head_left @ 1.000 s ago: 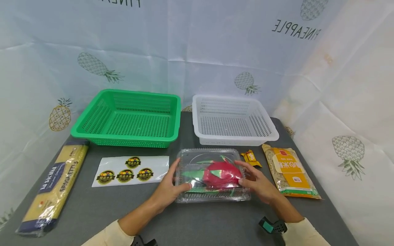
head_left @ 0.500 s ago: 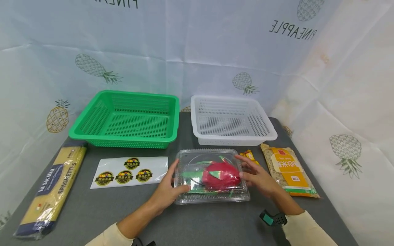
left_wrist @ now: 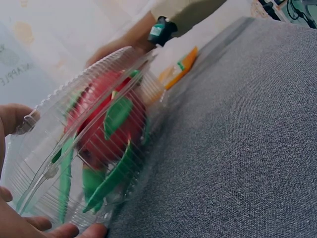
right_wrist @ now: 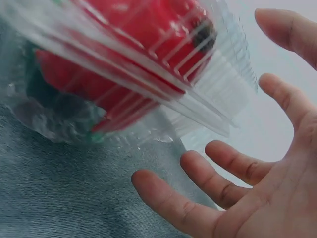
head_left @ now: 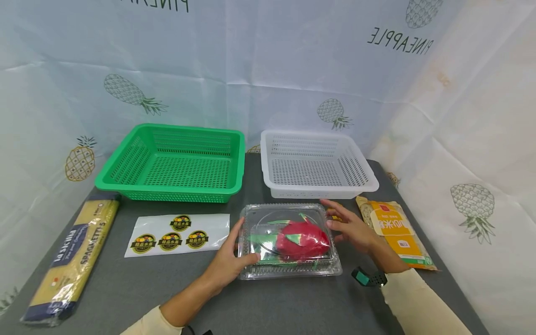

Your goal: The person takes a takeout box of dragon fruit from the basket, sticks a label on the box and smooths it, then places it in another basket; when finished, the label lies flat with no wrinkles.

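A clear plastic clamshell box with its lid down lies on the grey table, a red dragon fruit with green scales inside. My left hand grips the box's left side, thumb on the lid. In the left wrist view, fingers reach along the lower edge of that end. At the opposite end, my right hand is held with its fingers apart. The right wrist view shows those fingers spread and a gap between the palm and the box wall. A small yellow packet is mostly hidden behind the right hand.
Behind the box stand a green basket and a white basket. A sheet of round stickers and a spaghetti pack lie left. A bag of grain lies right, partly covered by the right arm.
My right hand has come away from the box's right side, its thumb off the lid, and moved slightly right. My left hand has kept its grip and the box has barely moved.
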A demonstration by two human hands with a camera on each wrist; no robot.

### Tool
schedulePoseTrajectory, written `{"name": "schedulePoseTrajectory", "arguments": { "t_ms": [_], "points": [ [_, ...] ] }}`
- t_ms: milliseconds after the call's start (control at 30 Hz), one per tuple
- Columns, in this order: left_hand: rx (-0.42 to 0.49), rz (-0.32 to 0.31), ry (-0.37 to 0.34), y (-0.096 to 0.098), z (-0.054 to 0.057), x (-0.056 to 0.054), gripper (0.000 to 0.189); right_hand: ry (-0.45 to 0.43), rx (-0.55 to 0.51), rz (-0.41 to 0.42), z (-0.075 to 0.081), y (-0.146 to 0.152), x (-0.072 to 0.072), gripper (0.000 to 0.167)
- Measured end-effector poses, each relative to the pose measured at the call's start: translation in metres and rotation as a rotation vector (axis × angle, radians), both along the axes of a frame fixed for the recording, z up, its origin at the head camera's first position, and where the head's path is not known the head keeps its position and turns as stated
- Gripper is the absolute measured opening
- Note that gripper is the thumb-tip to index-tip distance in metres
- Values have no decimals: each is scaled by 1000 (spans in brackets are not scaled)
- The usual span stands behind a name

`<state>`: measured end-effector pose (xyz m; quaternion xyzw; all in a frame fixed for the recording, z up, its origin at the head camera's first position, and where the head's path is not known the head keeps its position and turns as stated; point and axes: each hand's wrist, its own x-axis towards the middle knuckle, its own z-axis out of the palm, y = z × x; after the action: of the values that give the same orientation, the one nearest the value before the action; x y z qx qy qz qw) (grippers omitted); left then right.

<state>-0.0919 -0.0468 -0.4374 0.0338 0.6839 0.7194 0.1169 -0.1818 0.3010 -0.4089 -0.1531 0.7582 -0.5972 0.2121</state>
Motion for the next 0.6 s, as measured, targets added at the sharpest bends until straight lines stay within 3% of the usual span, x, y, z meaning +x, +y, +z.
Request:
{"name": "schedulePoseTrajectory", "arguments": {
  "t_ms": [233,400,600],
  "points": [
    [-10,0,13,-1,-1,1,96,-56,-126,73,-3,-2,-17,63],
    [-24,11,34,-2,-3,1,95,-64,-143,120,-5,-4,-29,61],
    [-6,11,11,-2,-6,1,95,-57,-170,210,-10,-8,-39,63]
  ]
}}
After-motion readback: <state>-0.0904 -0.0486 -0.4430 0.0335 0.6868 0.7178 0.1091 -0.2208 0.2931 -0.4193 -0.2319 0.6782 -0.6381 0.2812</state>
